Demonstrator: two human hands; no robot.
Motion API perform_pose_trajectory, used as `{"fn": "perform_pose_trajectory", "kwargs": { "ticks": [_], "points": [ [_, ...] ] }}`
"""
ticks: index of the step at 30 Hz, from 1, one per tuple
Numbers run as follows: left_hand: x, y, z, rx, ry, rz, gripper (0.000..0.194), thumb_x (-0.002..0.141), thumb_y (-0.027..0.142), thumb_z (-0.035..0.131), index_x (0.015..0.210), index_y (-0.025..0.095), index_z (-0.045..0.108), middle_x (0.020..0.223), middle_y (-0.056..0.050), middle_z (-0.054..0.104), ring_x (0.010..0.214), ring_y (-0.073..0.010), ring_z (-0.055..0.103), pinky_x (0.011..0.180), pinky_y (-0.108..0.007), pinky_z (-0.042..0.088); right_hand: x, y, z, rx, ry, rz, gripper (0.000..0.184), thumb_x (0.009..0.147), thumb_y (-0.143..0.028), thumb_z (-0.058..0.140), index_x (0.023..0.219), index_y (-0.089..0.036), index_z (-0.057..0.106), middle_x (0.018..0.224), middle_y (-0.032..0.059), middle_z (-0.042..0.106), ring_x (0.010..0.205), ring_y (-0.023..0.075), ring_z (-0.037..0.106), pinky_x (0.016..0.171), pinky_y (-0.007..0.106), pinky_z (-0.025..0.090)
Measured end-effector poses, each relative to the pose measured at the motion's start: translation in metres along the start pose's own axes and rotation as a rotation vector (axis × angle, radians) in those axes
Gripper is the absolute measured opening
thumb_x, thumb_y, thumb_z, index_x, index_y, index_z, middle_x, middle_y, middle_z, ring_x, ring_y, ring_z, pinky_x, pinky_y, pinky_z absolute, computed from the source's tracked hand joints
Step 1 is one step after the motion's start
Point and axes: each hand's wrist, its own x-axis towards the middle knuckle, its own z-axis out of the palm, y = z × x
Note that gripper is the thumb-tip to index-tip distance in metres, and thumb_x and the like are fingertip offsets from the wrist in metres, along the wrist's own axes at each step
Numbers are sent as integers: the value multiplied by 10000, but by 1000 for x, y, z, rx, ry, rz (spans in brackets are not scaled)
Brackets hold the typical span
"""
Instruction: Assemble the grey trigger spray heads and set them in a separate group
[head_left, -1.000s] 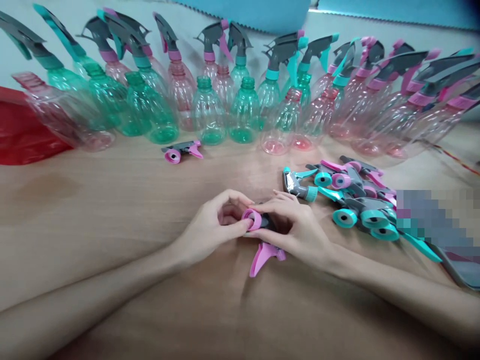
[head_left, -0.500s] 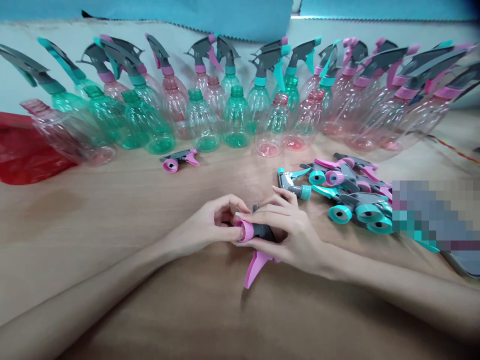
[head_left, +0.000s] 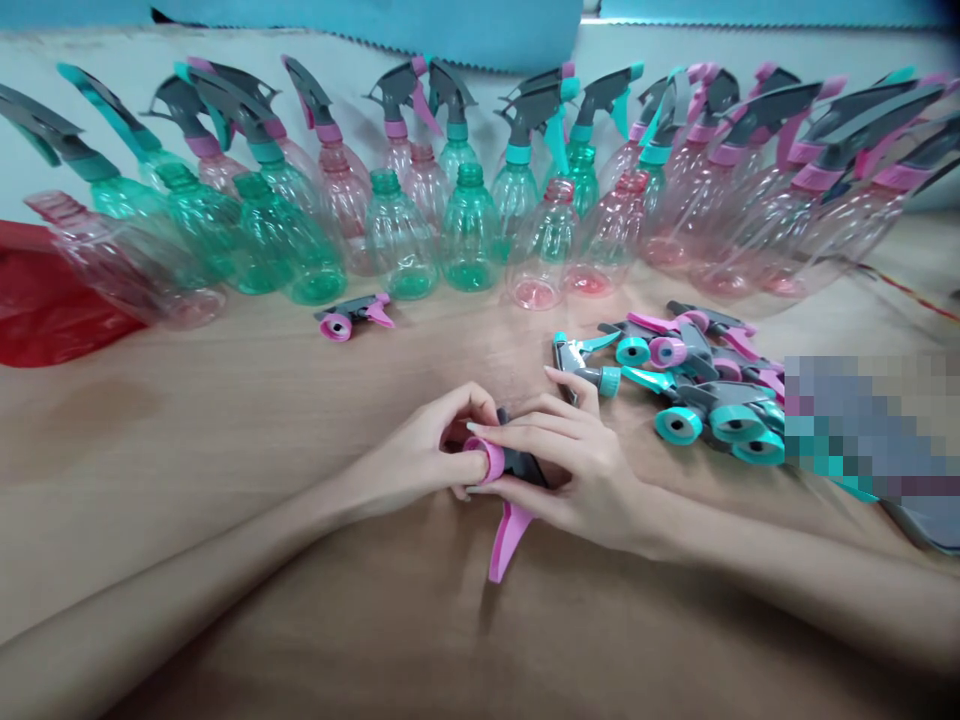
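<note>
Above the tabletop, my right hand grips a trigger spray head with a grey body, pink collar and pink trigger. The trigger points down toward me, and the collar's open end faces left. My left hand is closed at that collar, with its thumb tip pressed into the opening and its fingers curled behind. Whether a small part sits under the thumb is hidden. Just beyond my right fingers lies a teal-and-grey spray head. Another pink-collared spray head rests alone farther back on the left.
A pile of pink and teal spray heads lies to the right. Behind, clear green and pink bottles stand in rows, several with spray heads fitted. A red bag is at the left edge, and a pixelated object at the right.
My left thumb has pushed slightly farther into the pink collar, which is turned a little more toward me. The camera view has shifted slightly; other things stay put.
</note>
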Motion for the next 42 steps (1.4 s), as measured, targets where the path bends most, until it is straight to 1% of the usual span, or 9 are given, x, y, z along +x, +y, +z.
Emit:
{"fn": "perform_pose_trajectory", "kwargs": {
  "ticks": [7, 11, 14, 22, 25, 28, 32, 37, 42],
  "points": [
    [-3, -1, 4, 35, 79, 37, 226, 721, 238, 551, 913, 198, 438, 798, 28, 491, 611, -98, 531, 497, -215, 501, 0, -1, 0, -39, -17, 48, 216, 814, -342, 608, 1001, -236, 636, 774, -11, 710, 797, 172, 609, 1006, 485, 240],
    [-4, -3, 7, 69, 123, 61, 205, 746, 226, 519, 939, 201, 454, 768, 35, 516, 561, -88, 537, 478, -204, 491, 0, 0, 1, -79, -14, 60, 231, 813, -341, 609, 1011, -224, 637, 750, -11, 699, 787, 168, 592, 1023, 490, 195],
    [-4, -5, 7, 103, 146, 45, 171, 769, 219, 500, 935, 201, 464, 741, 42, 525, 523, -78, 535, 479, -197, 474, 0, 1, 1, -98, -19, 68, 229, 808, -335, 615, 1005, -222, 638, 758, -11, 696, 786, 163, 589, 1019, 472, 205],
    [1, -3, -1, 84, 117, -73, 180, 781, 215, 472, 959, 218, 496, 776, 43, 562, 539, -84, 591, 524, -201, 477, 0, 1, 1, -115, -42, 83, 252, 799, -321, 626, 1023, -207, 638, 788, -7, 694, 804, 155, 580, 1013, 450, 223],
    [4, 1, -5, 53, 58, -127, 205, 766, 254, 525, 964, 209, 504, 850, 18, 571, 662, -124, 618, 570, -233, 507, 0, 2, 1, -132, -28, 75, 246, 795, -314, 631, 1012, -199, 639, 774, -7, 690, 796, 155, 579, 1006, 449, 233],
    [6, 5, -10, 50, 43, -102, 254, 728, 270, 599, 954, 197, 508, 854, 6, 571, 751, -140, 588, 618, -247, 498, 0, 2, 1, -147, 14, 55, 238, 793, -316, 634, 992, -186, 641, 764, -3, 686, 777, 153, 581, 992, 445, 248],
    [7, 8, -16, 160, 89, -33, 253, 683, 278, 659, 850, 181, 494, 781, 17, 546, 725, -125, 532, 626, -236, 445, 1, 0, 1, -162, 34, 30, 215, 796, -320, 632, 958, -181, 649, 738, -2, 677, 760, 151, 579, 976, 442, 258],
    [-1, 9, -15, 456, 296, -86, 300, 665, 364, 681, 774, 196, 458, 656, 64, 445, 563, -86, 411, 491, -195, 323, 2, 0, 1, -181, 55, 15, 205, 790, -309, 643, 953, -185, 653, 745, -8, 677, 752, 149, 575, 956, 444, 257],
    [-13, 16, -7, 678, 293, -27, 203, 769, 410, 583, 740, 210, 593, 684, 42, 554, 597, -100, 494, 527, -209, 347, 1, -1, 0, -219, 72, 8, 213, 794, -327, 641, 958, -194, 661, 777, -4, 692, 749, 168, 558, 859, 433, 294]
  ]
}}
